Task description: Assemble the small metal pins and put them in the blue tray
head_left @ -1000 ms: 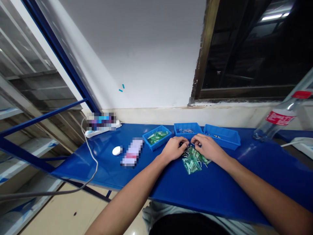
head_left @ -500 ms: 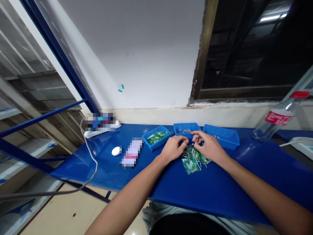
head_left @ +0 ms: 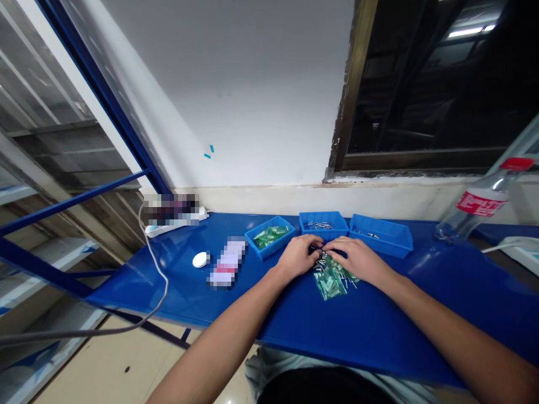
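A pile of small metal pins (head_left: 321, 262), which look like rivets, lies on the blue table with green-tinted clear packets (head_left: 330, 284) at its near side. My left hand (head_left: 298, 255) rests at the pile's left edge, fingers curved and the thumb apart from them. From the right, my right hand (head_left: 356, 256) reaches over the top of the pile, its fingers extended and its thumb lower down. The fingertips of both hands nearly meet and partly cover the pins. I make out nothing gripped in either hand.
Behind the hands stand a blue bin of green packets (head_left: 249, 242), a blue bin with pins (head_left: 303, 223) and another blue bin (head_left: 400, 242) with a few pins. A plastic bottle (head_left: 480, 202) stands right. A white round object (head_left: 200, 260) and a power strip (head_left: 177, 223) lie left.
My right hand has lowered and moved slightly left, its fingers going from raised and curled to extended over the pile. The left hand stays nearly still.
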### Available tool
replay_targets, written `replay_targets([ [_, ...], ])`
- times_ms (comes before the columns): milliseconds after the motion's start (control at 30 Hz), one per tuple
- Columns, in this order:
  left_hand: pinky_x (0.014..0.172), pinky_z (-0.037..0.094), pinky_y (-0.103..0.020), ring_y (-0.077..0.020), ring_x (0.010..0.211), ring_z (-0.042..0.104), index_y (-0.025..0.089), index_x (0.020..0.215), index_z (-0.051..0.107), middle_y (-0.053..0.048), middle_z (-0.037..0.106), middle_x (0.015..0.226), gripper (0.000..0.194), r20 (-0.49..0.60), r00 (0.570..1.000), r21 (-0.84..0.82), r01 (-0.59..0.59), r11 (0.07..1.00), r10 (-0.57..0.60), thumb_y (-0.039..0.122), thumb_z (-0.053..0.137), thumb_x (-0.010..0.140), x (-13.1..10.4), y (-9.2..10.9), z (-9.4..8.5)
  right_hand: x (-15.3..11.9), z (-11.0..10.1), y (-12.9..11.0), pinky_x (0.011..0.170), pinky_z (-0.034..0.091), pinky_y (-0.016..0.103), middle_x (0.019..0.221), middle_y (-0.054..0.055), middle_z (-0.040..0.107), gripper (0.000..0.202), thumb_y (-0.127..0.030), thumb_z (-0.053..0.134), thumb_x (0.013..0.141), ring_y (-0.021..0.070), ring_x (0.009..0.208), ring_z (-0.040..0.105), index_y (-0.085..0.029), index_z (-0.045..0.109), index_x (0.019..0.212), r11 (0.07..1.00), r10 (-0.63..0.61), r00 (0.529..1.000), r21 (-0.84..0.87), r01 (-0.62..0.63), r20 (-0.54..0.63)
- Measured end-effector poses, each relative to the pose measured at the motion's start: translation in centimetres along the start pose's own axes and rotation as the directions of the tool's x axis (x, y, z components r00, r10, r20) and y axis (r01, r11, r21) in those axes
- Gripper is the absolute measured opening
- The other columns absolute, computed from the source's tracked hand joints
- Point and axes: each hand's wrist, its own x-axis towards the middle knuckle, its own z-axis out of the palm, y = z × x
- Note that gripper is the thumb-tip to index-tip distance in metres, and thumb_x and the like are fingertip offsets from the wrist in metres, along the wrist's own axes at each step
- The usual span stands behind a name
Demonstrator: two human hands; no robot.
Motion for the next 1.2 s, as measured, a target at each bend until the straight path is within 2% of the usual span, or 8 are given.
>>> replay_targets([
  [200, 0.097, 0.055, -0.031, -0.0206, 0.103, 0.072, 0.017, 0.11, 0.072, -0.008, 0.076, 0.116, 0.023, 0.009, 1.0, 0.001, -0.018, 1.0, 0.018, 0.016, 0.065, 0.088, 0.0, -0.4, 0.2, 0.1, -0.1, 0.4, 0.092, 0.056, 0.043, 0.107, 0.006, 0.079, 0.023, -0.028, 0.055, 0.099, 0.0273, 0.102, 0.072, -0.025, 0.078, 0.106, 1.0, 0.017, 1.0, -0.023, -0.017, 0.002],
  [467, 0.095, 0.053, -0.029, -0.0205, 0.101, 0.073, 0.019, 0.11, 0.074, -0.004, 0.079, 0.108, 0.023, 0.07, 0.998, 0.047, -0.009, 0.999, 0.006, 0.021, 0.063, 0.09, -0.2, 0.6, -0.5, 0.2, -0.2, 0.5, 0.088, 0.057, 0.04, 0.104, 0.005, 0.08, 0.021, -0.026, 0.055, 0.098, 0.0255, 0.097, 0.074, -0.024, 0.076, 0.101, 0.998, 0.066, 0.998, -0.003, -0.066, 0.009],
  [600, 0.097, 0.052, -0.032, -0.022, 0.102, 0.072, 0.018, 0.109, 0.076, -0.005, 0.079, 0.109, 0.022, 0.056, 0.998, 0.065, -0.015, 0.998, 0.012, 0.025, 0.061, 0.094, -0.2, 1.1, -0.5, 0.2, -0.3, 0.5, 0.085, 0.058, 0.04, 0.101, 0.005, 0.08, 0.02, -0.027, 0.056, 0.096, 0.0254, 0.093, 0.075, -0.024, 0.076, 0.1, 0.996, 0.083, 0.993, 0.03, -0.08, -0.08],
  [700, 0.099, 0.052, -0.034, -0.0229, 0.105, 0.071, 0.019, 0.111, 0.076, -0.006, 0.079, 0.111, 0.027, 0.016, 1.0, 0.03, -0.025, 0.999, 0.025, 0.038, 0.061, 0.098, -0.2, 1.5, -0.5, 0.2, -0.7, 0.1, 0.083, 0.059, 0.039, 0.1, 0.005, 0.08, 0.019, -0.029, 0.058, 0.096, 0.025, 0.087, 0.075, -0.024, 0.076, 0.1, 0.993, 0.102, 0.978, 0.075, -0.09, -0.182],
  [833, 0.096, 0.054, -0.033, -0.0243, 0.11, 0.071, 0.019, 0.114, 0.075, -0.006, 0.079, 0.111, 0.04, 0.002, 1.0, -0.055, 0.023, 0.998, -0.023, 0.051, 0.073, 0.089, -0.2, 2.1, -0.8, 0.0, -1.2, -0.7, 0.08, 0.06, 0.04, 0.1, 0.005, 0.081, 0.019, -0.036, 0.061, 0.096, 0.0256, 0.083, 0.076, -0.026, 0.076, 0.1, 0.975, 0.182, 0.941, 0.175, -0.135, -0.285],
  [967, 0.093, 0.055, -0.031, -0.0214, 0.1, 0.075, 0.019, 0.115, 0.074, -0.005, 0.08, 0.106, 0.036, -0.023, 0.996, -0.195, 0.084, 0.977, -0.09, 0.04, 0.079, 0.086, -0.1, 2.2, -0.9, 0.1, -1.1, -1.0, 0.085, 0.062, 0.041, 0.1, 0.007, 0.08, 0.023, -0.045, 0.068, 0.092, 0.027, 0.09, 0.077, -0.024, 0.075, 0.1, 0.897, 0.324, 0.896, 0.401, -0.187, -0.305],
  [1067, 0.091, 0.056, -0.031, -0.0196, 0.093, 0.074, 0.017, 0.115, 0.072, -0.006, 0.079, 0.1, 0.034, -0.062, 0.992, -0.333, 0.087, 0.939, -0.114, 0.036, 0.078, 0.088, 0.1, 2.1, -0.7, 0.2, -0.8, -1.1, 0.092, 0.062, 0.042, 0.112, 0.011, 0.077, 0.038, -0.048, 0.074, 0.088, 0.0266, 0.1, 0.075, -0.021, 0.07, 0.115, 0.77, 0.393, 0.869, 0.624, -0.131, -0.302],
  [1200, 0.085, 0.057, -0.031, -0.018, 0.091, 0.072, 0.013, 0.117, 0.066, -0.009, 0.076, 0.1, 0.035, -0.109, 0.988, -0.503, 0.043, 0.863, -0.113, 0.033, 0.076, 0.09, 0.3, 1.6, -0.3, 0.4, -0.6, -1.3, 0.093, 0.063, 0.043, 0.114, 0.013, 0.076, 0.055, -0.05, 0.081, 0.081, 0.0261, 0.102, 0.074, -0.02, 0.065, 0.125, 0.666, 0.421, 0.883, 0.732, -0.147, -0.206],
])
